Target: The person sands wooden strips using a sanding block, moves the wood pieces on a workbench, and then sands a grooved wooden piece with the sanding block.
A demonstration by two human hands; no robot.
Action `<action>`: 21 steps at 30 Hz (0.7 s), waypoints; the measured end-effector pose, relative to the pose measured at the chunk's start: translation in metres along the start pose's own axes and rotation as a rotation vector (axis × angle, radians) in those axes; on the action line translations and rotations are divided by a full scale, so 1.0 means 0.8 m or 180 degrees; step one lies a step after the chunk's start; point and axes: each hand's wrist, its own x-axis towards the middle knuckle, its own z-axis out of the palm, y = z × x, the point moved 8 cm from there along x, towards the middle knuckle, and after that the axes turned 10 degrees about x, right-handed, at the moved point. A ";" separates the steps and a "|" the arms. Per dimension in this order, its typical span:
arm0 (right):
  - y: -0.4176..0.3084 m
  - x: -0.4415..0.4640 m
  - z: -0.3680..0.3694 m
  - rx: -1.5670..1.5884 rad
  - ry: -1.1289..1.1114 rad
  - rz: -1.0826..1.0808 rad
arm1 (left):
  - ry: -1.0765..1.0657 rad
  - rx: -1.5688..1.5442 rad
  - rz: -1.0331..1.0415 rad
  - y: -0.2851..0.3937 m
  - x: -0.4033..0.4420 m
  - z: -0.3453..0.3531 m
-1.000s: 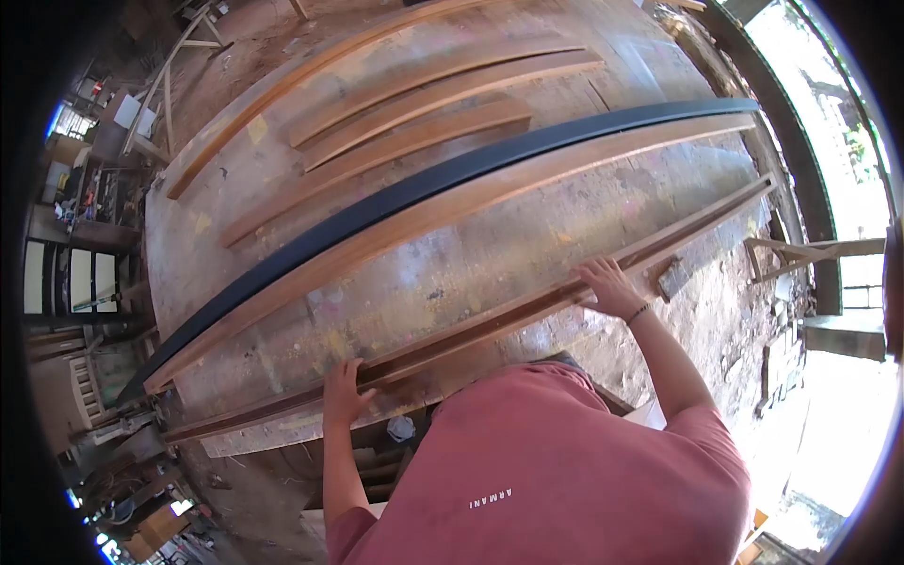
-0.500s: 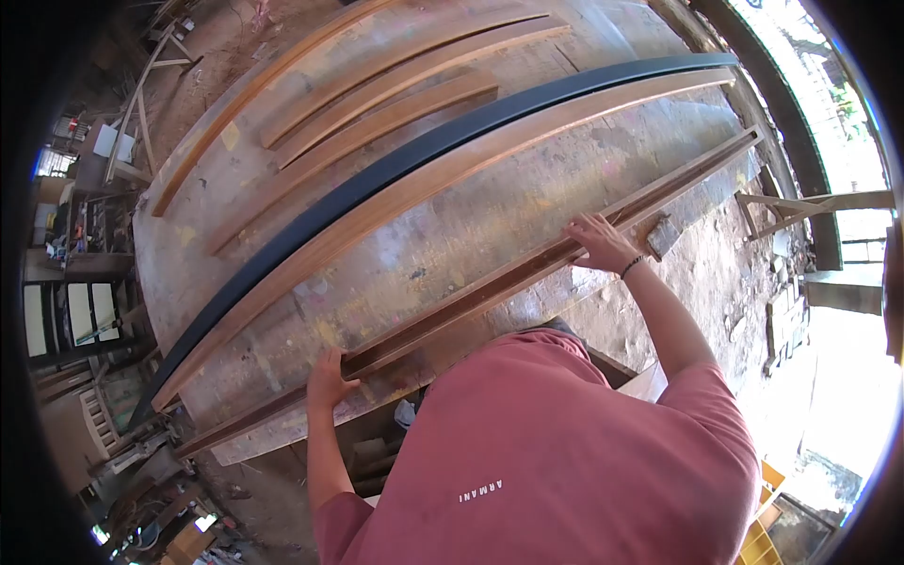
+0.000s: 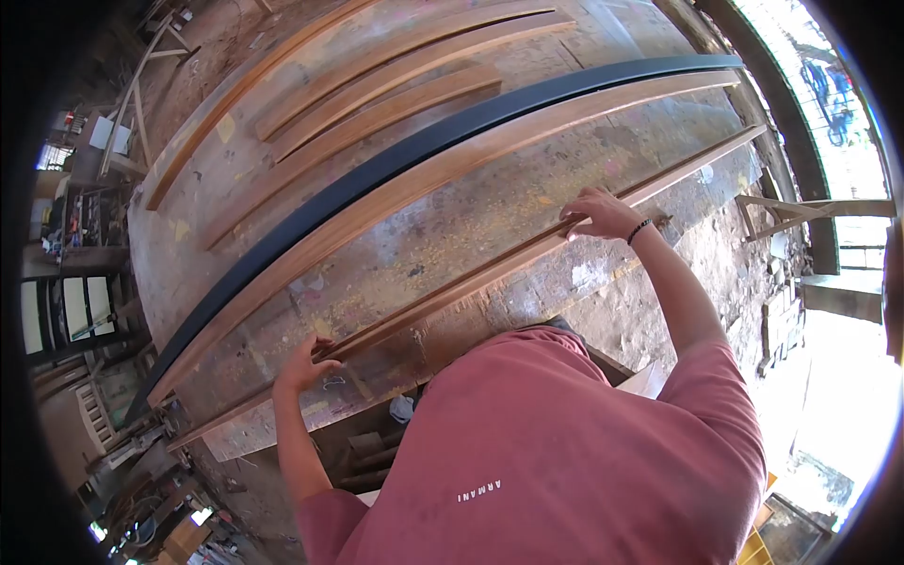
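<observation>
A long, narrow wooden strip (image 3: 452,292) runs diagonally along the near side of the worktable, and both hands are closed on it. Near its left part, my left hand (image 3: 301,365) pinches it between thumb and fingers. My right hand (image 3: 603,215), with a dark bracelet at the wrist, grips it right of the middle. Beyond the strip lies a long pale wooden board (image 3: 405,193), alongside a dark blue-black strip (image 3: 377,162). Some of the strip is hidden under my fingers.
Farther across the worktable (image 3: 527,188) lie shorter wooden boards (image 3: 395,108) and a long board (image 3: 235,104) by the far edge. A wooden trestle (image 3: 800,215) stands at the right. Shelves with clutter (image 3: 85,221) are at the left.
The held strip has turned on its long axis: its wide groove no longer faces up and it looks narrower. My left hand has shifted left along it.
</observation>
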 end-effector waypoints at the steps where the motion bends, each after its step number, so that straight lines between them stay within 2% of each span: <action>1: 0.000 0.003 -0.003 0.0091 0.0073 0.0039 | -0.0047 -0.0137 0.0030 0.001 0.000 -0.003; 5: -0.002 0.014 -0.004 0.0267 0.0259 -0.0066 | -0.0039 -0.0146 0.0029 0.034 -0.012 -0.018; 7: 0.007 0.013 -0.013 0.0067 0.0982 -0.0250 | 0.0266 0.0586 0.0082 0.045 -0.022 -0.024; 8: 0.011 0.013 -0.004 0.0067 0.0994 -0.0248 | 0.0270 0.0595 0.0089 0.032 -0.024 -0.015; 10: 0.013 0.009 -0.002 -0.0374 0.1442 -0.0193 | 0.0775 0.1202 0.0369 0.015 -0.023 -0.004; 13: 0.016 0.013 -0.007 -0.0331 0.1764 -0.0236 | 0.1093 0.0983 0.0488 0.007 -0.022 0.000; 14: 0.017 0.019 -0.008 -0.0330 0.1764 -0.0252 | 0.1104 0.0982 0.0477 0.004 -0.018 -0.001; 16: 0.023 0.032 -0.016 -0.0203 0.1743 0.0179 | 0.0891 0.0667 0.0180 -0.010 -0.004 -0.008; 17: 0.016 0.034 -0.023 -0.0198 0.2035 -0.0105 | 0.0917 0.0688 0.0204 -0.007 -0.003 -0.012; 19: 0.016 0.042 -0.025 -0.0246 0.2063 -0.0193 | 0.1330 0.1062 0.0759 0.031 -0.005 -0.021; 21: 0.013 0.047 -0.024 -0.0273 0.2084 -0.0335 | 0.1416 0.1399 0.0741 0.049 -0.005 -0.019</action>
